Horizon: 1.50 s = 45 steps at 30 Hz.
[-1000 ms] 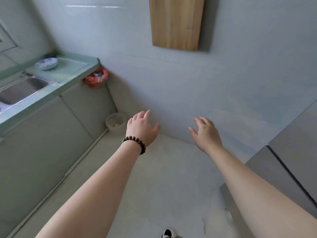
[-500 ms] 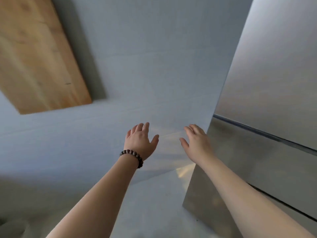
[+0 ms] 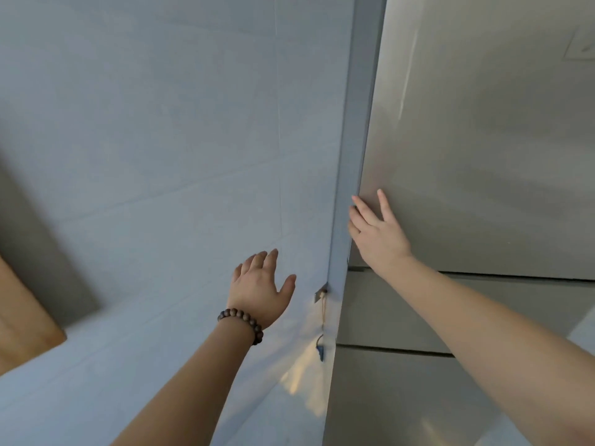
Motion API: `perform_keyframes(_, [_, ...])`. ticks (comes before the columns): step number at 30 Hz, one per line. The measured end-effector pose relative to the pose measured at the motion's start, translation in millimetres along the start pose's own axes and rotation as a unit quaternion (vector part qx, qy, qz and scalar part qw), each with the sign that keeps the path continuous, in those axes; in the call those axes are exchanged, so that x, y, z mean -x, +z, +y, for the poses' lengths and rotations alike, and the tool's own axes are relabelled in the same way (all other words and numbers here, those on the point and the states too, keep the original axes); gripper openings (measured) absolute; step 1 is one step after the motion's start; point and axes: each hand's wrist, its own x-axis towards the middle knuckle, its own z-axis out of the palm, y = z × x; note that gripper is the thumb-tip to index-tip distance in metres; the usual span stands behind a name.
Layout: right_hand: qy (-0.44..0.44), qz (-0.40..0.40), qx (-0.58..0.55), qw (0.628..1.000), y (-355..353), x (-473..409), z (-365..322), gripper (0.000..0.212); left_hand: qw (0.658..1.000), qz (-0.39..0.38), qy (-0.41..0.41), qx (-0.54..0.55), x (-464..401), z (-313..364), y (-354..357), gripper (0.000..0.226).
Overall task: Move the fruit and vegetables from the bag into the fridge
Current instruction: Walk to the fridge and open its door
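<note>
at the fridge [image 3: 483, 156] door's left edge our right hand [image 3: 378, 235] curls, fingertips partly hidden; left hand [image 3: 259, 289] spread, empty, near the wall [image 3: 145, 140].

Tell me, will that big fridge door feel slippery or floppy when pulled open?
Probably stiff: the fridge door is a broad, flat, rigid panel. Likely slick, since its surface is smooth and shiny with no handle showing, so the right hand grips its left edge. The left hand hangs free.

A pale tiled wall [image 3: 154, 149] filled the left; a wooden board [image 3: 22, 320] hung at its left edge, sunlight patching it low.
</note>
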Motion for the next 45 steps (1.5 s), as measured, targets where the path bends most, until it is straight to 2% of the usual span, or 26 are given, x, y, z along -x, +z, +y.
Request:
perform_keyframes(3, [-0.013,-0.03,0.045,0.998,-5.4,-4.7,1.5,0.048,1.0,-0.009,0.019,0.009,-2.0,5.4,2.1,0.065])
perform_keyframes(9, [0.005,-0.073,0.045,0.996,-4.8,-9.8,-1.3,0.051,0.999,-0.029,0.033,0.013,1.9,20.4,11.6,0.065])
perform_keyframes(20, [0.008,-0.072,0.026,0.997,-11.9,-3.0,-3.3,0.048,0.998,-0.03,0.017,0.045,19.5,35.3,14.8,0.065])
perform_keyframes(27, [0.02,-0.032,-0.029,0.999,-37.6,54.1,-10.8,0.049,0.998,-0.027,0.023,0.055,38.0,40.7,8.1,0.065])
perform_keyframes(30, [0.052,0.039,-0.054,0.996,-46.7,87.9,-17.2,0.044,0.997,-0.023,0.035,0.06,42.2,47.6,2.3,0.065])
perform_keyframes(33, [0.096,0.132,-0.075,0.984,-50.1,123.3,-24.6,0.029,0.996,-0.018,0.053,0.066,45.0,60.5,-3.4,0.065])
perform_keyframes(36, [0.131,0.177,-0.097,0.971,-53.5,157.9,-29.9,0.031,0.994,-0.009,0.076,0.074,47.0,80.0,-9.6,0.064])
perform_keyframes(41, [0.176,0.209,-0.093,0.957,-55.8,214.5,-30.4,0.021,0.987,0.009,0.128,0.097,52.1,118.2,-14.3,0.063])
perform_keyframes(45, [0.221,0.198,-0.098,0.95,-63.0,261.3,-27.7,0.033,0.98,0.01,0.166,0.11,56.3,152.0,-12.3,0.069])
